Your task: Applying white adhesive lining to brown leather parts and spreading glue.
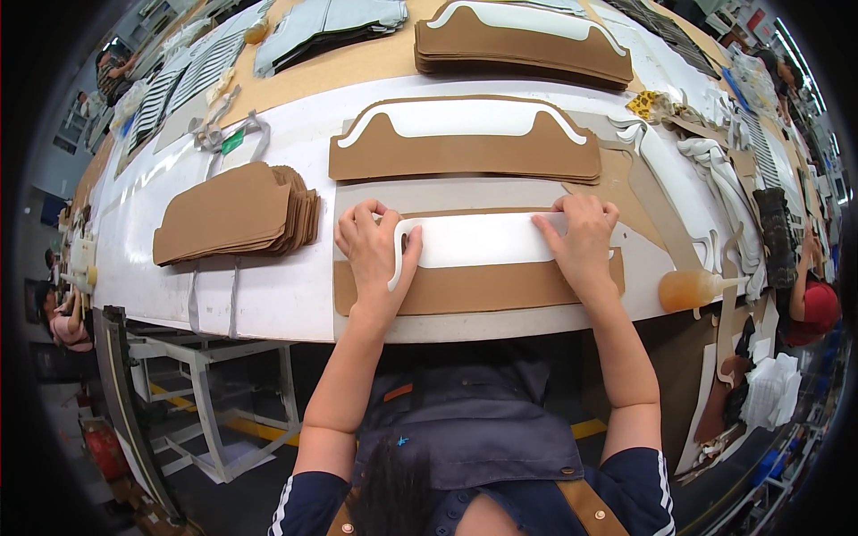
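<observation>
A white shaped piece [478, 239] of thin sheet lies on a brown panel [487, 288] in front of me, near the table's front edge. My left hand [379, 248] is at the white piece's left end, thumb on top and fingers curled at its edge. At the other end, my right hand [579, 239] has its thumb on the white sheet and its fingers bent over the far side. The curled fingertips are partly hidden. Just beyond lies a stack of brown panels [572, 163] topped with another white piece [451, 118].
Further back sits a second brown stack [527, 58]. Smaller brown panels [222, 214] are piled at the left. On the right are an orange-filled squeeze bottle [686, 291] and white strips [728, 188]. Co-workers [813, 308] are at both sides. The white table [268, 308] has a curved-looking front edge.
</observation>
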`<state>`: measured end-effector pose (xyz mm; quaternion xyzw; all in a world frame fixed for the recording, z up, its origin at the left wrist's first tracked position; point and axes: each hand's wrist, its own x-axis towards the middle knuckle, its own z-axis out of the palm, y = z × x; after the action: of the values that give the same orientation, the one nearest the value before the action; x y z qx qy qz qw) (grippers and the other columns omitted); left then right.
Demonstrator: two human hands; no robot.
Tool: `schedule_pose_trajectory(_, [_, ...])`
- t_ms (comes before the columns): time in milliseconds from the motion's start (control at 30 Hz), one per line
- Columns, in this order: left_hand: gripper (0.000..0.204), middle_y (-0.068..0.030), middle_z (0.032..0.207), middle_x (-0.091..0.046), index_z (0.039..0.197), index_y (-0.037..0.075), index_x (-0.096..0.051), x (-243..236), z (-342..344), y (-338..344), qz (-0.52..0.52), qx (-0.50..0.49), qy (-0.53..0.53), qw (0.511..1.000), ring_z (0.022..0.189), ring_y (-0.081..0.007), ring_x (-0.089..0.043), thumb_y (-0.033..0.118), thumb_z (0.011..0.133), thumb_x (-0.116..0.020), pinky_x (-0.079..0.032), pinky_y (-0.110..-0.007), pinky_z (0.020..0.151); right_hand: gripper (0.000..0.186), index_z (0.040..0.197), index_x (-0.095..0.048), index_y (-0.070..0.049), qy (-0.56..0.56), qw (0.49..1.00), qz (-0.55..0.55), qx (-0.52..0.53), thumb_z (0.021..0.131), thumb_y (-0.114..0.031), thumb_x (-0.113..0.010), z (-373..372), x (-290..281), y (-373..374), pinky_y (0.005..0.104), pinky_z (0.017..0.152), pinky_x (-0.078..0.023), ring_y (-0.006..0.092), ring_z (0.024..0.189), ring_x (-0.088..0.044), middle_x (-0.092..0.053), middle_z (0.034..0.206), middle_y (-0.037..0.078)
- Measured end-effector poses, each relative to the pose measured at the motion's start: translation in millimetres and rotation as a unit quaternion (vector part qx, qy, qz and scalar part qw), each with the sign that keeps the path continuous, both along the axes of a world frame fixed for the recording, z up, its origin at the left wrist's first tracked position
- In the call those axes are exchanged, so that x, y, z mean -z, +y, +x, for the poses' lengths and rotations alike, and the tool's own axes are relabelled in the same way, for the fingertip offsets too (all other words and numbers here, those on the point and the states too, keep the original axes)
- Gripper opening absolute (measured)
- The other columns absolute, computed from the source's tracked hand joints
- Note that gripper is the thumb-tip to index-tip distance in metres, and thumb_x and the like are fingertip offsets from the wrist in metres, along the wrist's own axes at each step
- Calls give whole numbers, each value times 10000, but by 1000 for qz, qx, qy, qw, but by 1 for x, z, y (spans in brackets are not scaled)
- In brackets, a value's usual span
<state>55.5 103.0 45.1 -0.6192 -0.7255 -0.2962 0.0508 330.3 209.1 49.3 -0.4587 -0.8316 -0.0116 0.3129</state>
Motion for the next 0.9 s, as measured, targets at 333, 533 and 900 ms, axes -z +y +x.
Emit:
schedule_pose_trajectory(333, [268, -161, 1244, -531, 1040, -7, -666, -1, 3, -1, -1, 3, -13, 1000, 1257, -352, -416, 209, 910, -757, -279, -505, 1096, 143, 946, -674, -100, 23, 989, -119, 81, 884, -119, -801, 40, -14, 4, 417, 955, -343, 211, 836, -581, -599, 773, 19])
schedule_pose_trajectory(533, [266, -161, 1236, -533, 1051, -4, -664, -2, 4, -1, -2, 4, -15, 1000, 1259, -348, -419, 208, 918, -753, -278, -498, 1098, 133, 925, -671, -106, 34, 992, -98, 68, 875, -73, -790, 40, -9, 4, 420, 946, -347, 207, 827, -587, -605, 761, 6])
schedule_pose_trajectory(900, [303, -150, 1213, -537, 1083, 10, -637, -1, 1, -1, 0, 3, 1, 1000, 1238, -340, -430, 219, 901, -758, -287, -493, 1084, 134, 881, -664, -99, 36, 994, -84, 60, 856, -66, -791, 38, -12, 4, 422, 932, -341, 218, 821, -590, -638, 777, 10])
